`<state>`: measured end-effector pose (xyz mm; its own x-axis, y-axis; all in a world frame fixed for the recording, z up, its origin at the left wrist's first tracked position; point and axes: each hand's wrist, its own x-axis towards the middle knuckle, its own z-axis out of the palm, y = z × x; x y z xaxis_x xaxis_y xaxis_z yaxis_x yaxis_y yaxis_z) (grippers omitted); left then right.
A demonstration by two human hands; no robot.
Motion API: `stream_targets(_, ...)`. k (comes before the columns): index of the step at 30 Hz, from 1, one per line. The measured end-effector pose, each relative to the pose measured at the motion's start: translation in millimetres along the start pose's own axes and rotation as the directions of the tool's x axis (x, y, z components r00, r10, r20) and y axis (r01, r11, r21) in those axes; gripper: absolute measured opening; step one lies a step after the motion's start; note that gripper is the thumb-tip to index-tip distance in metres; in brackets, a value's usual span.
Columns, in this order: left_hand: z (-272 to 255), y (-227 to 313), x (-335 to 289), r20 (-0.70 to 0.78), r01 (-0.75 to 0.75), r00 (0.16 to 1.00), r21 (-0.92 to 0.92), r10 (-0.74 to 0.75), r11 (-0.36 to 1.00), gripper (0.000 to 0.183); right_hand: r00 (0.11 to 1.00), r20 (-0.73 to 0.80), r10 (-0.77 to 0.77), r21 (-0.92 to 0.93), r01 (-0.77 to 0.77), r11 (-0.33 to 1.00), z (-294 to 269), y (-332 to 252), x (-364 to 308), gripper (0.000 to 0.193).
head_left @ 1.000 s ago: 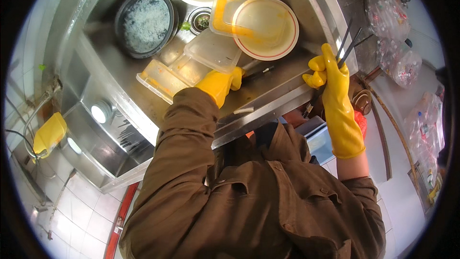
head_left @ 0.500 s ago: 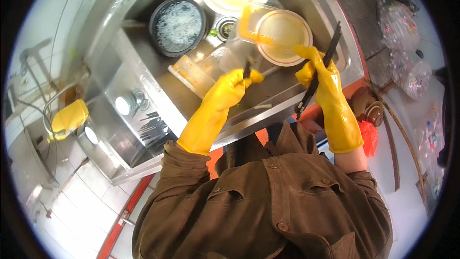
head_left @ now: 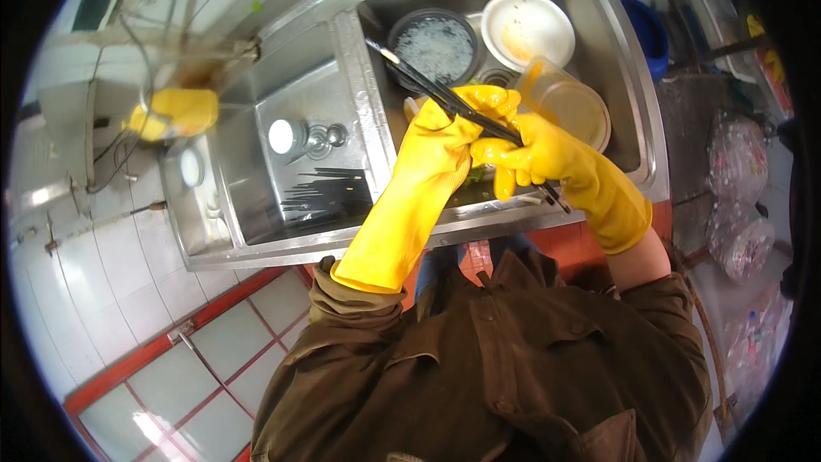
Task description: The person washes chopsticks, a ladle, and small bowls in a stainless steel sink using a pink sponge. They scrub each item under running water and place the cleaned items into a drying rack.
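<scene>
Two hands (head_left: 446, 139) (head_left: 552, 152), one chopstick bundle (head_left: 446, 100)

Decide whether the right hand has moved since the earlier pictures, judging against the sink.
Yes: the right hand has moved left, away from the sink's right rim, to the left hand.

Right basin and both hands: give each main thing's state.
Thin black sticks: bundled, in both hands
Left yellow-gloved hand: closed around them
Right yellow-gloved hand: gripping them too
Round black bowl: holding whitish contents
Round white bowl: stained orange
Clear plastic container: orange-smeared
Pale round bowl: partly hidden
</scene>
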<state>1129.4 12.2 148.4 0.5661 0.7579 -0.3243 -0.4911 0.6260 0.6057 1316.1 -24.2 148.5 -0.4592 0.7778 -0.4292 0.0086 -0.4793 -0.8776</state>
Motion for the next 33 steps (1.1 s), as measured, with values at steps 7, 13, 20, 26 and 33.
stream_targets(7, -17, 99, -80, -0.190, -0.323, 0.929, 0.002, 0.318, 0.946, 0.059, 0.943, 0.300, 0.143, -0.057, -0.131, 0.990, 77, -30, -1, 0.034)
stream_targets(13, -87, 170, -219, -0.276, -0.509, 0.824, 0.021, 0.494, 0.860, 0.048, 0.911, 0.317, 0.264, -0.427, -0.112, 0.897, 178, -54, 18, 0.039)
stream_targets(20, -182, 199, -419, -0.209, -0.519, 0.722, 0.467, 0.659, 0.716, 0.056, 0.824, 0.518, 0.228, -0.400, -0.001, 0.916, 358, -82, 47, 0.036)
stream_targets(26, -214, 196, -557, -0.212, -0.592, 0.649, 0.463, 0.731, 0.660, 0.046, 0.707, 0.544, 0.453, -0.641, 0.001, 0.768, 491, -104, 77, 0.036)
stream_targets(33, -243, 158, -664, -0.394, -0.444, 0.665, 0.474, 0.634, 0.760, 0.033, 0.497, 0.570, 0.654, -0.791, 0.119, 0.600, 577, -95, 126, 0.037)
